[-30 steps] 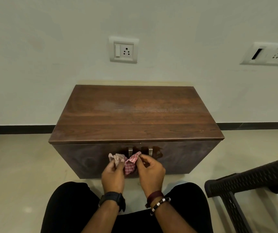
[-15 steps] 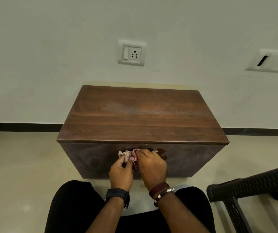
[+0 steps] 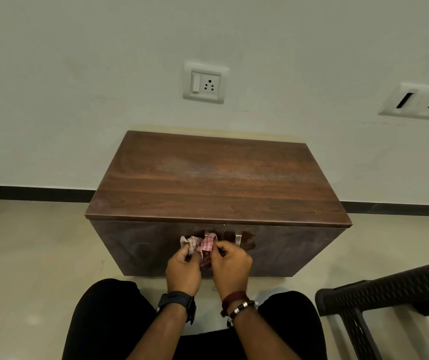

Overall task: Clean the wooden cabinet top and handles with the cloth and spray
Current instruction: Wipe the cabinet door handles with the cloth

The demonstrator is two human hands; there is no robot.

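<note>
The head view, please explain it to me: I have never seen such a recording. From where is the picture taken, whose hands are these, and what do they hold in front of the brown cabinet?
There is no machine here. A person wears a wide-angle camera on the head, so you look forward and down, as they do. The dark shapes at the bottom are their legs.

The left hand, with a black watch, and the right hand, with bracelets, each pinch one end of a small pink checked cloth. They hold it at the left metal handle on the front of the wooden cabinet. The right handle is beside it, uncovered.

Nothing stands on the cabinet top; a pale dull patch shows there. On the wall is a socket; at the lower right, a dark plastic chair. No spray bottle is visible.
</note>
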